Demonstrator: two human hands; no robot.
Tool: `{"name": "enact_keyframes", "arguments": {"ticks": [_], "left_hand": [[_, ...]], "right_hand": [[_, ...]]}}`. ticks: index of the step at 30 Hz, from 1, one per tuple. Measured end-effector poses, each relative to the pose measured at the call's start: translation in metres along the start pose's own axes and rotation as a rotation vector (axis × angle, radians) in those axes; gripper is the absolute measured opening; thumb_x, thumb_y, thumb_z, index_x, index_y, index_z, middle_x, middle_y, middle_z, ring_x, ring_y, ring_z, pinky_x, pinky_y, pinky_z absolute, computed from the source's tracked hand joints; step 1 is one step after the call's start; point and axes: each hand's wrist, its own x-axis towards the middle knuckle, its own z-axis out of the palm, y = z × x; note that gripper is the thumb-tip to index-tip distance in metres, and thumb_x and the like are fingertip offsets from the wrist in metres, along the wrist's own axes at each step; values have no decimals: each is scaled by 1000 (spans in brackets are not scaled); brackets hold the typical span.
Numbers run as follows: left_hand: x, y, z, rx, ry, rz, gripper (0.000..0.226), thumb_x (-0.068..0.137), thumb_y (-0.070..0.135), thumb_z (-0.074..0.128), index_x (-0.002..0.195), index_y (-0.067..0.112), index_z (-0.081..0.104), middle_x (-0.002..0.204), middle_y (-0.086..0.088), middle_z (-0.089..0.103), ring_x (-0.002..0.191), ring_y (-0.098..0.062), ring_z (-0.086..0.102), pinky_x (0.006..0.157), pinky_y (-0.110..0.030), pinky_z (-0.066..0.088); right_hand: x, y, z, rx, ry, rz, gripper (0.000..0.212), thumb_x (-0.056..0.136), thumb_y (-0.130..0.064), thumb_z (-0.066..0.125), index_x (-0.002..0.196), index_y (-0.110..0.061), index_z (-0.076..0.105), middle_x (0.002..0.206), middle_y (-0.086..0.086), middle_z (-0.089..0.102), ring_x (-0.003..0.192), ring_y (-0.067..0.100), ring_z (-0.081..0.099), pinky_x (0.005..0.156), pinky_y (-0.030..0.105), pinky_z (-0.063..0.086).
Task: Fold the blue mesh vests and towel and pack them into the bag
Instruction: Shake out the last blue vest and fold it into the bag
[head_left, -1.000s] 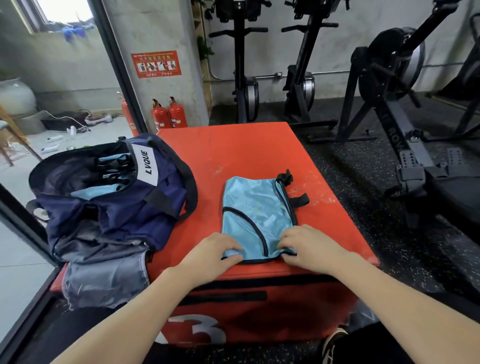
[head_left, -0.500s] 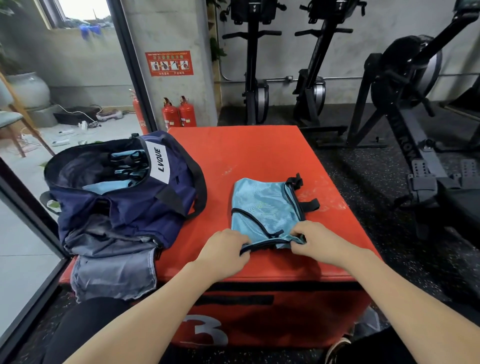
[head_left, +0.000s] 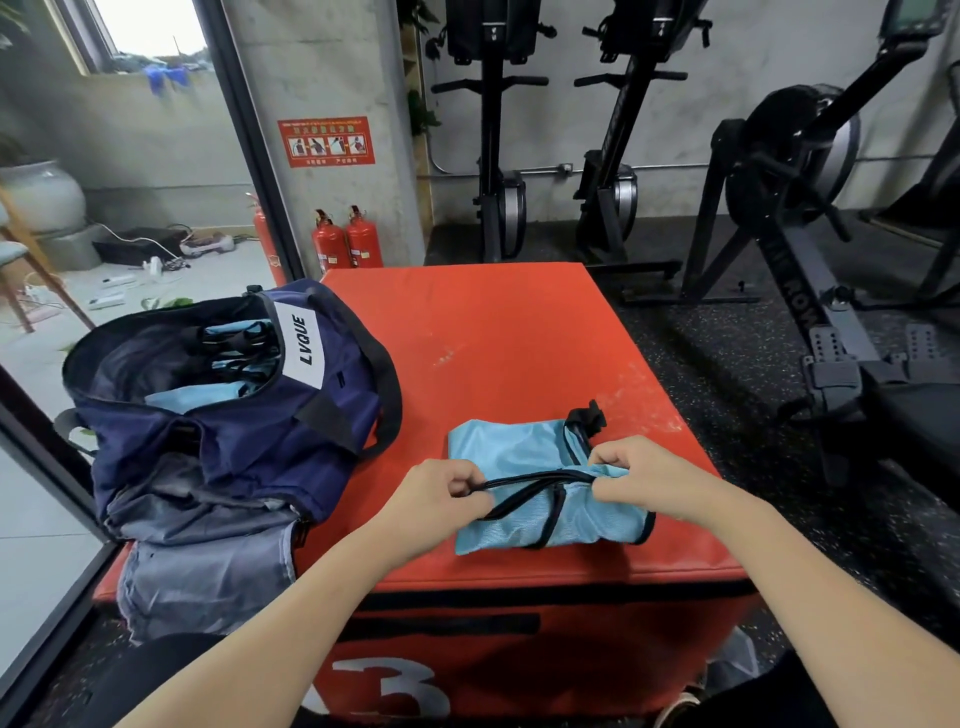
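Note:
A light blue mesh vest (head_left: 524, 452) with black trim lies on the red box (head_left: 498, 332), near its front edge. Its near edge is lifted and doubled over toward the far side. My left hand (head_left: 441, 488) pinches the black-trimmed edge at the left. My right hand (head_left: 634, 478) pinches the same edge at the right. A navy bag (head_left: 223, 415) marked LVQUE sits open on the box's left side, with other folded blue vests (head_left: 228, 358) inside it. A grey cloth (head_left: 208, 571) hangs out under the bag's front.
Rowing machines (head_left: 810, 249) stand on the dark floor to the right and behind. Red fire extinguishers (head_left: 345, 239) stand by the concrete pillar. A glass door frame (head_left: 52, 452) runs along the left.
Both hands have taken hold of the vest's near edge, lifted it and carried it away from me over the rest of the vest. The bag has not moved.

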Motion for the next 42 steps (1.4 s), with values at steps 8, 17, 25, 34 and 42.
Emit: {"name": "enact_keyframes", "arguments": {"ticks": [8, 17, 25, 34, 42], "left_hand": [[46, 6, -8, -29, 181, -145, 22, 73, 31, 67, 68, 9, 63, 55, 6, 47, 57, -12, 40, 60, -29, 34], [90, -20, -3, -24, 283, -297, 35, 81, 57, 69, 91, 24, 64, 81, 12, 63, 83, -11, 59, 74, -32, 46], [97, -36, -8, 217, 343, -96, 15, 86, 20, 70, 99, 26, 68, 75, 13, 61, 75, -8, 60, 64, -7, 36], [83, -20, 8, -24, 322, -290, 60, 90, 34, 69, 139, 15, 40, 92, 8, 59, 77, -7, 58, 59, -12, 39], [37, -29, 20, 146, 272, -219, 54, 93, 18, 57, 141, 24, 33, 62, 4, 56, 55, -11, 55, 57, -28, 47]], "right_hand": [[44, -3, -9, 127, 158, -25, 4, 77, -23, 67, 78, -21, 71, 69, -2, 58, 64, 13, 47, 64, 32, 34], [111, 21, 5, -101, 222, 37, 21, 88, -42, 71, 105, -29, 68, 104, -17, 67, 100, 7, 60, 83, 26, 43], [119, 25, -1, -119, 43, 41, 38, 77, -29, 84, 110, -33, 67, 111, -14, 66, 108, 9, 59, 91, 27, 41], [123, 27, 8, -67, 158, 58, 21, 84, -30, 78, 100, -32, 66, 105, -7, 70, 95, 15, 65, 73, 23, 47], [125, 28, 10, -79, 176, 61, 18, 82, -29, 79, 95, -35, 67, 102, -10, 67, 95, 11, 62, 74, 27, 46]]}}
